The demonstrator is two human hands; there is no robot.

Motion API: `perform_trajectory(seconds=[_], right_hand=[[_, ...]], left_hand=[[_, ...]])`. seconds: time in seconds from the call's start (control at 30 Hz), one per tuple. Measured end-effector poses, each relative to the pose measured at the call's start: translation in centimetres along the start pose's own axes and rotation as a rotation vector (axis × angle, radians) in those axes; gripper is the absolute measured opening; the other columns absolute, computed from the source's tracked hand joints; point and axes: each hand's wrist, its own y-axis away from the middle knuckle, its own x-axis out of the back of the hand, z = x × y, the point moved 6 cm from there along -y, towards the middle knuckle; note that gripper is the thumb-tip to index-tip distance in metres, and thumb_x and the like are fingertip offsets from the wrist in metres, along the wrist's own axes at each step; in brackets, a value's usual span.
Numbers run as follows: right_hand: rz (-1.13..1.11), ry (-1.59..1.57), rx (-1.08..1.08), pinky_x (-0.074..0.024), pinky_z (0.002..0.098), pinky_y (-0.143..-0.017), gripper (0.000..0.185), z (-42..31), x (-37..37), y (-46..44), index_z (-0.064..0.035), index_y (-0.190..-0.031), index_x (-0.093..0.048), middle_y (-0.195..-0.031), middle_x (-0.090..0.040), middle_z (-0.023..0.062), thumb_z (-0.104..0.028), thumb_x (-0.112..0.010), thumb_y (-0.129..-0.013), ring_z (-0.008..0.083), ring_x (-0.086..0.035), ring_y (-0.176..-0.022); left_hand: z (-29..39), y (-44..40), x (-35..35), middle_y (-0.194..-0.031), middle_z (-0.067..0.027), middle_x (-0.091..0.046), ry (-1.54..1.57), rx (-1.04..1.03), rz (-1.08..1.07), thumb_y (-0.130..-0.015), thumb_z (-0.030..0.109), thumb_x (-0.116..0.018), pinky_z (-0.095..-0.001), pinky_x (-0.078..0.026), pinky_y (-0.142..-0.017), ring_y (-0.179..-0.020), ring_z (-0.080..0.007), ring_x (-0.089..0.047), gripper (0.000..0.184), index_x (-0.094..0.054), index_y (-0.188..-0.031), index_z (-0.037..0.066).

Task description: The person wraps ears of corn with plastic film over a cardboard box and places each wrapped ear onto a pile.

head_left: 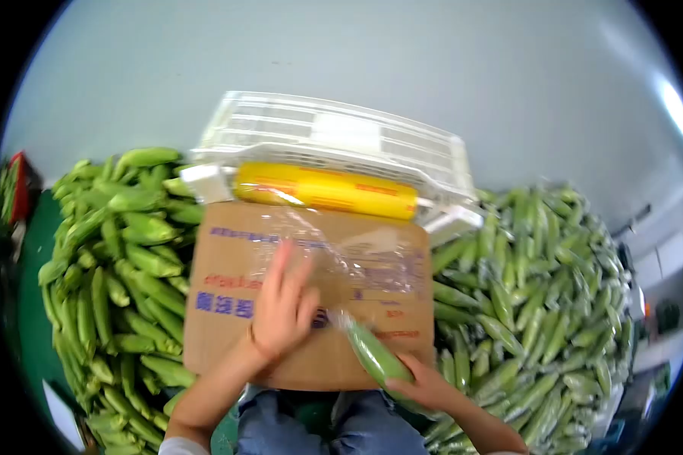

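Observation:
My right hand (425, 385) is closed round the lower end of an ear of corn (373, 355), green and shiny with clear film around it. The ear tilts over the near right part of a cardboard box (228, 341). My left hand (284, 307), slightly blurred, is over the middle of the box with its fingers stretched out and apart, holding nothing that I can see. Clear plastic film (334, 254) spreads in wrinkles over the box's far part, just beyond my left fingertips. It runs up to a yellow roll (326, 189) at the box's far edge.
Unwrapped green corn ears (140, 258) are heaped on the left. Many film-wrapped ears (535, 296) form a pile on the right. A white plastic crate (281, 125) stands behind the roll, against the grey wall (402, 61). White blocks (207, 184) flank the roll.

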Motion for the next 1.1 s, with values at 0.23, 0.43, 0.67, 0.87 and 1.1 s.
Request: perform_trajectory(seconds=[0.23,0.43,0.67,0.87,1.1], right_hand=[[-0.377,-0.881,0.098,-0.0553,0.0356,-0.058,0.061,-7.0,-3.1,-4.5,-0.0087,-0.141,-0.039,-0.107,-0.057,0.0115,-0.044,-0.055,-0.094,0.0162,-0.063,-0.081],[-1.441,-1.68,0.366,-0.053,0.0376,-0.046,0.073,-12.6,-13.5,-7.0,-0.0071,-0.133,-0.045,-0.092,-0.061,0.0151,-0.066,-0.035,-0.091,0.0248,-0.062,-0.056],[-1.07,-1.484,0.192,-0.0492,0.0281,-0.05,0.065,-10.9,-9.9,-5.1,-0.0077,-0.13,-0.051,-0.093,-0.062,0.012,-0.059,-0.047,-0.091,0.0194,-0.062,-0.065],[-0.061,-0.701,0.326,-0.0511,0.0236,-0.064,0.054,-2.1,-6.8,-7.0,-0.0057,-0.135,-0.046,-0.11,-0.061,0.0065,-0.033,-0.065,-0.091,0.0135,-0.063,-0.073],[0.62,-0.105,0.547,-0.0499,0.0329,-0.068,0.026,-6.3,2.2,-2.5,0.0005,-0.099,-0.07,-0.082,-0.068,0.0118,-0.022,-0.057,-0.095,0.0188,-0.064,-0.075]], left_hand=[[1.7,-0.4,-1.9,-0.126,-0.0159,-0.056,0.308,-0.06,-0.044,-0.088,0.04,-0.05,-0.0469,-0.04,-0.1,-0.105,-0.0314,-0.058,0.043,-0.062,-0.117,0.01],[3.4,-2.8,2.6,-0.108,-0.0034,-0.055,1.673,0.309,0.094,-0.099,0.019,-0.046,-0.0269,-0.052,-0.083,-0.08,-0.0081,-0.055,0.042,-0.033,-0.138,0.015],[1.1,-1.9,1.9,-0.071,0.0043,-0.034,1.381,0.691,0.257,-0.103,0.039,-0.039,-0.0206,-0.037,-0.064,-0.065,-0.0067,-0.04,0.024,-0.042,-0.1,0.015],[-9.5,7.1,2.9,-0.093,-0.0043,-0.051,0.671,0.672,0.509,-0.103,0.039,-0.039,-0.0282,-0.045,-0.075,-0.083,-0.0167,-0.052,0.035,-0.045,-0.114,0.006],[-5.0,11.0,2.8,-0.081,-0.0118,-0.063,0.28,0.693,-0.147,-0.103,0.042,-0.028,-0.036,-0.047,-0.055,-0.06,-0.0217,-0.057,0.052,-0.06,-0.106,0.001]])
